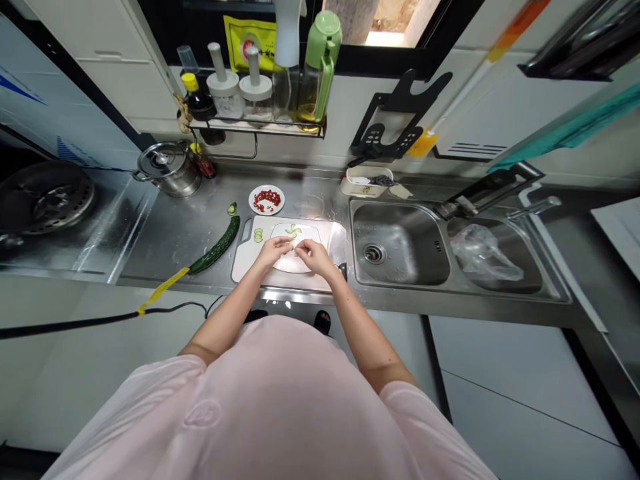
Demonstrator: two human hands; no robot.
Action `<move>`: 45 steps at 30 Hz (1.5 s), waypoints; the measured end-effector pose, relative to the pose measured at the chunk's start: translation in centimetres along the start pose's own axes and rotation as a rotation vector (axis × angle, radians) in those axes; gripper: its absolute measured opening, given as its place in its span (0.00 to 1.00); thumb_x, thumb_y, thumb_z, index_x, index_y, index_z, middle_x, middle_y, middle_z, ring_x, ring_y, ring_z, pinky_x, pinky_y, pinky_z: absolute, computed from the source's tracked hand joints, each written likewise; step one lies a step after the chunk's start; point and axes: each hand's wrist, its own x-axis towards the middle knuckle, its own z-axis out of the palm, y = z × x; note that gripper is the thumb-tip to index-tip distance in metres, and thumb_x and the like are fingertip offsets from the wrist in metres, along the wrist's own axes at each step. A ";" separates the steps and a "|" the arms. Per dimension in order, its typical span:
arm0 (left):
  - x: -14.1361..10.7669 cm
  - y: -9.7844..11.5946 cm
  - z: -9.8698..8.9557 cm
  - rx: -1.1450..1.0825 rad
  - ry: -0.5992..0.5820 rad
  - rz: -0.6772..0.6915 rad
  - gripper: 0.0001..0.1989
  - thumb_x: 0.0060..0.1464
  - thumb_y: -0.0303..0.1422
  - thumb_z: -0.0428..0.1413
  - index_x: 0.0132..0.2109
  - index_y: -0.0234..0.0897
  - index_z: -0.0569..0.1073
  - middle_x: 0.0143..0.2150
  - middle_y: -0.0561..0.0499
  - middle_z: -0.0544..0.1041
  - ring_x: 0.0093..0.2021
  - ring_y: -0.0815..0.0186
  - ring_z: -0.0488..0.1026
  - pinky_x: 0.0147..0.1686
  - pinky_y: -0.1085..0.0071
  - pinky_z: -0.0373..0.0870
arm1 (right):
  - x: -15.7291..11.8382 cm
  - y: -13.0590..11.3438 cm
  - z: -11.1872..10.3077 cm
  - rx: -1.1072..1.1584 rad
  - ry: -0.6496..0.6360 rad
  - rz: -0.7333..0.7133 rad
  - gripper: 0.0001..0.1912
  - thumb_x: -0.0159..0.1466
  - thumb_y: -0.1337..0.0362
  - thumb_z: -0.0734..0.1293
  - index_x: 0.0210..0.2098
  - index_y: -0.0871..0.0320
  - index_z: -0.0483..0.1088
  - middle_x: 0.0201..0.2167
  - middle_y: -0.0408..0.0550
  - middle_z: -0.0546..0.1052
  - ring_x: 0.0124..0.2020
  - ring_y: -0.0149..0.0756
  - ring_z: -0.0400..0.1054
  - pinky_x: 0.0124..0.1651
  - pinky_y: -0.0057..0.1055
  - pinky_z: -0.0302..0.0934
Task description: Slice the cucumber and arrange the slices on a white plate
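Head view, far left: we see a steel pot (167, 170) with its lid on, so its contents are hidden from us.
Cucumber: most of the cucumber (217, 248) lies whole on the tabletop (150, 243); by our judgement, only a small share is cut.
Cut end: a short green piece (232, 209) sits just beyond it.
Cutting board: on the cutting board (245, 267) we find a few loose slices (258, 235), cut but not yet on the plate.
Red pieces: a small dish (253, 201) holds chopped red bits (267, 198), ready beyond the board.
Left hand: the left hand (274, 251) has its fingertips drawn in over the plate; we cannot tell what they pinch.
White plate: the plate (295, 266) on the board bears some arranged slices (293, 229) at its far side; much of it is bare, so we judge the arranging is at an early stage.
Right hand: the right hand (314, 256) meets the left, fingertips bunched; its hold is likewise unclear to us.
Oil jug: above, the green-topped jug (316, 70) contains a little yellow liquid.
Right basin: the sink (537, 277) holds a clear plastic bag (483, 253).
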 end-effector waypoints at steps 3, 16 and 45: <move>0.5 -0.6 -0.4 0.029 -0.018 -0.020 0.19 0.38 0.34 0.63 0.41 0.33 0.76 0.26 0.53 0.73 0.26 0.73 0.64 0.26 0.76 0.56 | 0.1 0.7 0.5 0.009 -0.036 0.050 0.07 0.60 0.63 0.62 0.31 0.58 0.70 0.28 0.43 0.74 0.30 0.31 0.64 0.35 0.26 0.55; 2.5 -4.2 -1.1 0.089 -0.096 -0.109 0.19 0.35 0.29 0.63 0.39 0.31 0.74 0.20 0.55 0.70 0.22 0.74 0.65 0.24 0.78 0.58 | -0.2 4.1 3.0 -0.040 -0.156 0.202 0.07 0.59 0.64 0.63 0.31 0.60 0.72 0.30 0.45 0.76 0.32 0.31 0.66 0.35 0.25 0.56; 2.1 -4.7 -0.4 0.705 0.006 0.048 0.13 0.39 0.24 0.57 0.36 0.39 0.77 0.23 0.53 0.72 0.26 0.67 0.66 0.32 0.73 0.59 | -1.4 3.4 4.7 -0.367 -0.146 0.192 0.06 0.61 0.65 0.61 0.32 0.56 0.69 0.32 0.47 0.74 0.30 0.33 0.64 0.29 0.26 0.48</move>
